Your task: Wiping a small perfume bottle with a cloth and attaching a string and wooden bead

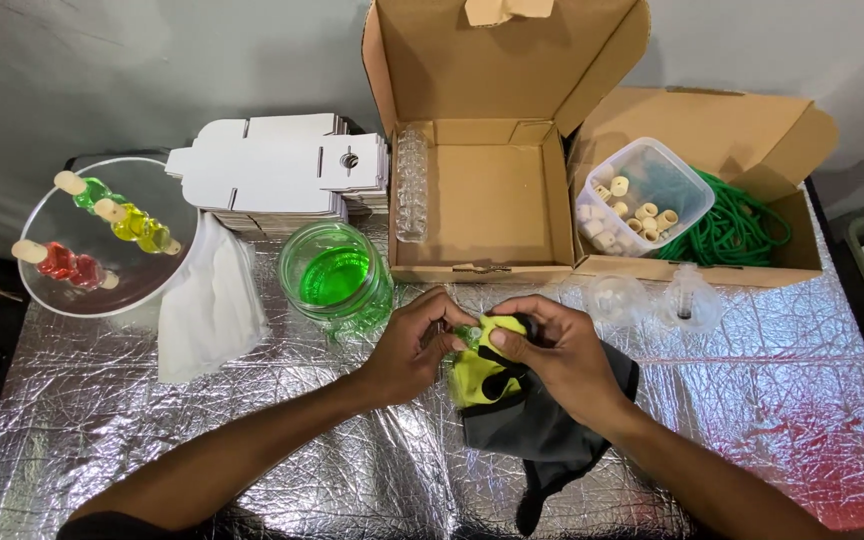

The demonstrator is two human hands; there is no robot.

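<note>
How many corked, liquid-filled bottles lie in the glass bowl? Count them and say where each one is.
3, all in the glass bowl at the table's left: a green bottle at the top, a yellow bottle in the middle, a red bottle lowest. None seems hidden.

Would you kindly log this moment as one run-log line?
left hand: pinching small clear piece | right hand: gripping yellow-and-black cloth | nearby: jar of green liquid, open cardboard box
</note>
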